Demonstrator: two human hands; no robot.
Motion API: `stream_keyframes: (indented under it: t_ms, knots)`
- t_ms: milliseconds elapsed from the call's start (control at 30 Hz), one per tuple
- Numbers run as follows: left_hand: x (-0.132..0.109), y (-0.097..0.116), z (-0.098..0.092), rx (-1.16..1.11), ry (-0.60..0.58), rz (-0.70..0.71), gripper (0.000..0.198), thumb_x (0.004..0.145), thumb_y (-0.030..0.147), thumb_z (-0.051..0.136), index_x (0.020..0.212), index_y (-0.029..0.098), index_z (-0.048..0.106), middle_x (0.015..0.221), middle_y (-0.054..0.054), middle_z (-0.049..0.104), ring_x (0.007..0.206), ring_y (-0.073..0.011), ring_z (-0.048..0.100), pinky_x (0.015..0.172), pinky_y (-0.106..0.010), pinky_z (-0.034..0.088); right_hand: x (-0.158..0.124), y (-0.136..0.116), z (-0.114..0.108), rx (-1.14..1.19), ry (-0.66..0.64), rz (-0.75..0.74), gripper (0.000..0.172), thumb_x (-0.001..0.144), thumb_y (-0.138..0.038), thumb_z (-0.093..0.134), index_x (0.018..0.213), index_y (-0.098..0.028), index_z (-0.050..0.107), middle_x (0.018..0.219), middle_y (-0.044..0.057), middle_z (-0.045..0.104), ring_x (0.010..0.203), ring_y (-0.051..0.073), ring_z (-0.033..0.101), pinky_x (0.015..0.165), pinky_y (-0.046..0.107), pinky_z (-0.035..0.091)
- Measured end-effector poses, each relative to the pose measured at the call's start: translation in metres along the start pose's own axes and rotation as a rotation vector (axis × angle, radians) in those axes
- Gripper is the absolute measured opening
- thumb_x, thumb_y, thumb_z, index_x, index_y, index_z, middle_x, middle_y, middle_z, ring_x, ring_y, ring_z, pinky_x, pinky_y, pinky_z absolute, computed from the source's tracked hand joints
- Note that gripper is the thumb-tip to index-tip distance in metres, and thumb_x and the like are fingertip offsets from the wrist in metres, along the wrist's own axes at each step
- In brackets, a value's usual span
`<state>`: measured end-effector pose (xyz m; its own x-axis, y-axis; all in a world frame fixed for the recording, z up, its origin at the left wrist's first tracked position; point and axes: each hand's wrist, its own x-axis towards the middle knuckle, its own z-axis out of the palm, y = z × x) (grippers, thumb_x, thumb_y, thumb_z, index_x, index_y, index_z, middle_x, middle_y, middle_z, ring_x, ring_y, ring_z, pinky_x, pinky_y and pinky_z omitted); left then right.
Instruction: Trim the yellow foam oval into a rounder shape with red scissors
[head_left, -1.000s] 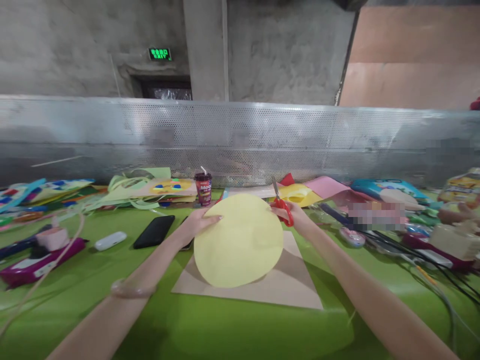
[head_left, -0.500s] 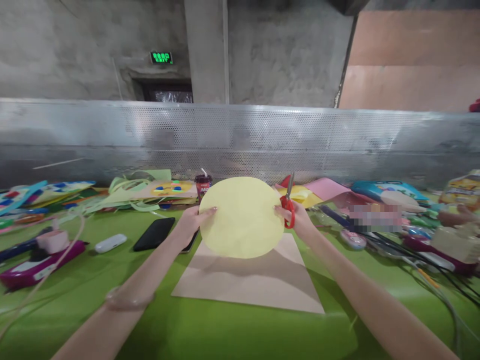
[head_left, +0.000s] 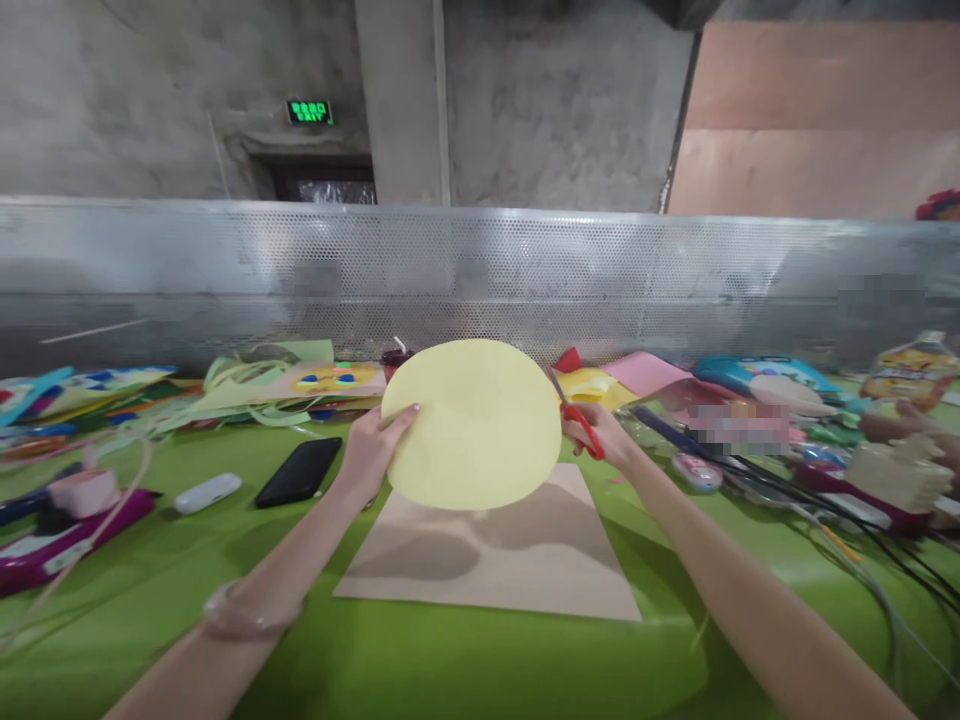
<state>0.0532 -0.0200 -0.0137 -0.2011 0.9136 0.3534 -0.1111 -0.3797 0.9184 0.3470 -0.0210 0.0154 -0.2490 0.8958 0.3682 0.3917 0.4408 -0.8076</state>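
A pale yellow paper oval [head_left: 474,425] is held up over the table by its left edge, pinched in my left hand [head_left: 375,450] with the thumb on its front. My right hand [head_left: 600,438] grips red-handled scissors [head_left: 586,432] at the oval's right edge. Their blades point up and to the left along that edge; part of them may be behind the paper. Below lies a beige sheet of paper [head_left: 510,570] flat on the green table, with shadows across it.
To the left are a black phone [head_left: 300,472], a white case [head_left: 208,493] and a magenta tool [head_left: 67,540]. Behind are a lidded cup [head_left: 391,362], green paper strips [head_left: 255,385] and pink paper [head_left: 649,375]. Black cables [head_left: 840,505] and another person's hand [head_left: 896,425] are at right.
My right thumb has come off the oval's right edge. The scissors have tilted from upright to leaning left, against that edge. My left hand keeps its pinch; the view has shifted slightly.
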Motion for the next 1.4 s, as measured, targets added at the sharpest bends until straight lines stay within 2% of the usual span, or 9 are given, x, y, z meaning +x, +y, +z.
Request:
stream_keyframes:
  t_ms: [233, 467, 900, 1400]
  knots:
    - [0.002, -0.002, -0.001, -0.011, 0.045, 0.026, 0.043, 0.059, 0.036, 0.068, 0.091, 0.009, 0.064, 0.085, -0.011, 0.068, 0.072, -0.0243, 0.063, 0.062, -0.033, 0.050, -0.005, -0.008, 0.009, 0.005, -0.008, -0.035, 0.009, 0.062, -0.020, 0.045, 0.054, -0.017, 0.043, 0.041, -0.006, 0.041, 0.039, 0.006, 0.040, 0.039, 0.018, 0.039]
    - [0.002, -0.001, 0.000, -0.003, 0.111, 0.087, 0.049, 0.056, 0.039, 0.068, 0.094, 0.008, 0.064, 0.086, -0.012, 0.067, 0.074, -0.0247, 0.063, 0.063, -0.032, 0.049, -0.002, -0.002, 0.013, 0.040, -0.030, -0.002, 0.011, 0.061, -0.020, 0.045, 0.051, -0.018, 0.039, 0.041, -0.006, 0.042, 0.038, 0.006, 0.042, 0.040, 0.019, 0.041]
    - [0.002, -0.001, -0.001, 0.000, 0.109, 0.074, 0.051, 0.056, 0.040, 0.068, 0.096, 0.008, 0.064, 0.082, -0.012, 0.068, 0.069, -0.0243, 0.063, 0.061, -0.033, 0.049, -0.002, 0.001, 0.018, 0.056, -0.028, 0.007, 0.009, 0.063, -0.020, 0.045, 0.056, -0.018, 0.040, 0.044, -0.007, 0.039, 0.038, 0.006, 0.041, 0.039, 0.019, 0.042]
    - [0.002, -0.001, -0.001, -0.027, 0.097, 0.070, 0.049, 0.058, 0.038, 0.068, 0.097, 0.009, 0.063, 0.088, -0.013, 0.067, 0.071, -0.0241, 0.063, 0.062, -0.034, 0.050, -0.005, -0.004, 0.021, 0.029, -0.004, -0.007, 0.010, 0.063, -0.020, 0.045, 0.055, -0.018, 0.040, 0.043, -0.006, 0.041, 0.038, 0.007, 0.043, 0.039, 0.019, 0.040]
